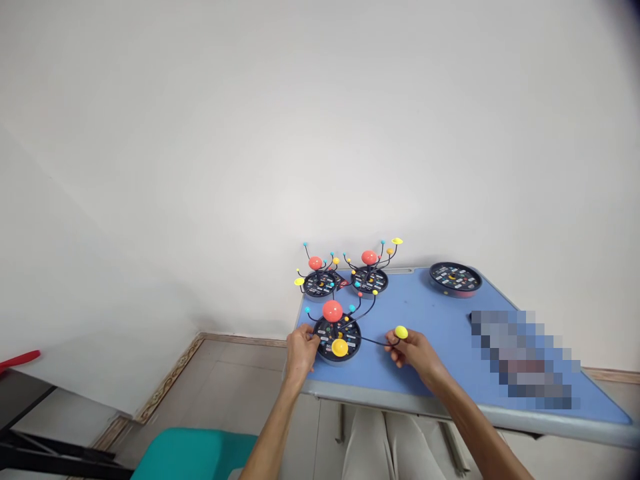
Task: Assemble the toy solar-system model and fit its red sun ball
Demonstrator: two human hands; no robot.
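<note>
On the blue table near its front left stands a solar system model with a round black base, a red sun ball and small coloured balls on thin curved black rods. My left hand grips the left rim of its base. My right hand pinches the outer end of a long black rod that reaches out to the right from the model. At that end sits a yellow ringed planet, just above my fingers. An orange-yellow ball hangs over the front of the base.
Behind stand two similar models, one at the back left and one beside it. A round black tray-like base lies at the back right. A pixelated item is on the table's right. A teal seat is at lower left.
</note>
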